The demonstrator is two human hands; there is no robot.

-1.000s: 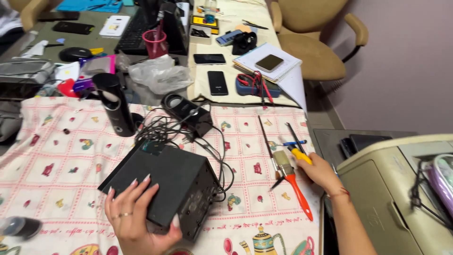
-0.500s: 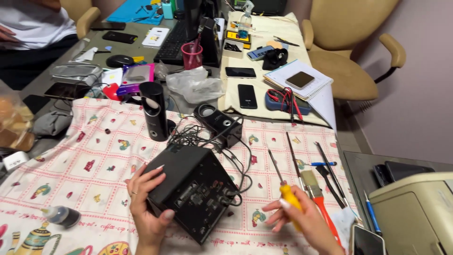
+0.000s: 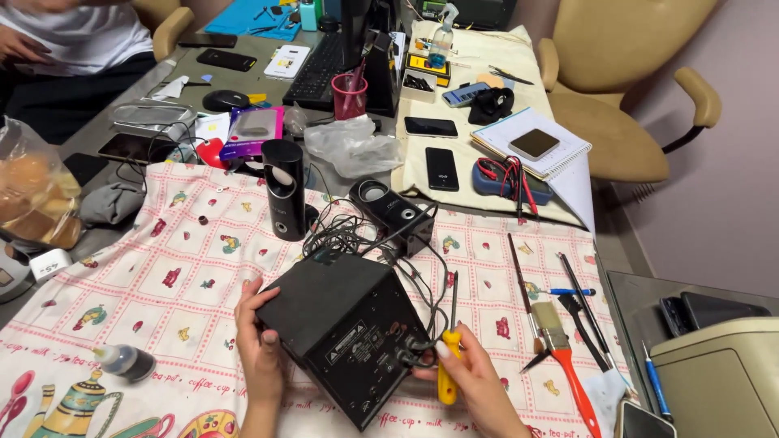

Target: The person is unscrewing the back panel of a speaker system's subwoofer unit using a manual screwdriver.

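A black speaker box lies tilted on the patterned tablecloth, its back panel turned up toward me. My left hand grips its left side. My right hand holds a yellow-handled screwdriver at the box's right edge, shaft pointing away from me. Black cables run from the box to two small speakers: one upright, one lying on its side.
Brushes, a red-handled paintbrush and thin tools lie to the right. A small dark bottle lies at the left. Phones, a multimeter, a notebook and a keyboard sit farther back. A beige printer stands right; another person sits at top left.
My right hand picked up the yellow screwdriver from the tools on the right and brought it to the box's right edge. The box was tilted, back panel toward me.
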